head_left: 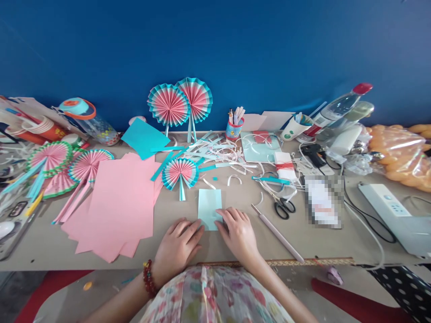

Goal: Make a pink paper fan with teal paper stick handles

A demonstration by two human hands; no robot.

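A small pale blue paper rectangle point(209, 199) lies on the table straight in front of me. My left hand point(178, 244) rests palm down at its lower left corner, fingers stretched out and touching its edge. From the other side, my right hand point(238, 231) lies over the paper's right edge, with its thumb and fingertips apart on it. Just beyond the paper sits a small pleated fan point(181, 172) in pink and teal. To the right are a pale craft knife point(278, 233) and black-handled scissors point(283, 205).
Pink paper sheets point(123, 202) are stacked at left, beside more pleated fans point(90, 165). White paper strips point(218, 150) pile up behind. Two round fans point(168, 105) lean on the blue wall point(269, 54). A bottle point(340, 107), power strip point(390, 202) and cables stand at right.
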